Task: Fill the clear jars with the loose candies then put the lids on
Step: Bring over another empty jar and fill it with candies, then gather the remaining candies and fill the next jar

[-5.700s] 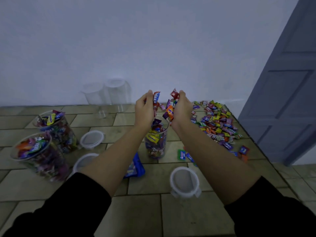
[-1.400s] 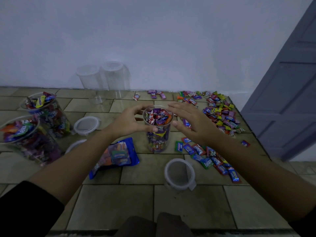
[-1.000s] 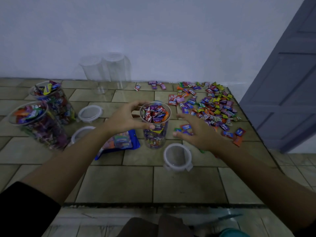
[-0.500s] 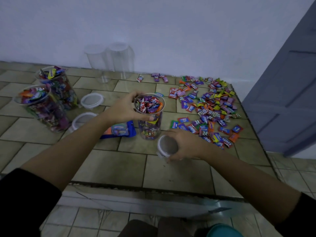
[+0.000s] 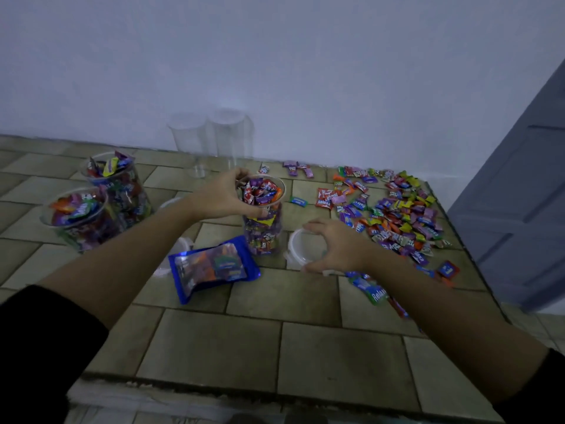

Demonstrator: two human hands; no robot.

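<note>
Counter (image 5: pixel 214 347) front edge bare, tiled surface. Next out: blue candy bag (image 5: pixel 212 266), lying flat, just left of the middle jar's base.

Right hand (image 5: pixel 333 247) now on the lid (image 5: pixel 305 249) that lies on the counter just right of the jar. Fingers curl over the far rim, thumb at the near rim; they appear to be closing on it, lid not visibly raised. Change noted: 1.4 s ago this hand hovered spread beside the jar mouth; 1.0 s ago it was reaching down toward the lid; 0.5 s ago it covered the lid. So scooping has ended for this jar and capping has begun.

Left hand (image 5: pixel 227 198) stays wrapped around the upper rim of the middle jar (image 5: pixel 264 218), fingers closed on the wall, thumb across the front. Jar stands upright, candies up to the mouth. Judgement: full enough; left hand steadies it for the lid.

Far left: two more filled jars (image 5: pixel 101 203), both open-topped, touching or nearly so. Two other lids partly hidden behind the left forearm.

Right of centre to far right: loose candies (image 5: pixel 400 215) spread over the counter, plenty unpacked.

Against the wall: two empty clear jars (image 5: pixel 211 136), side by side.

Status, as judged: three jars filled, none lidded, two unfilled. Risk: heaped candies may block the lid from seating.
</note>
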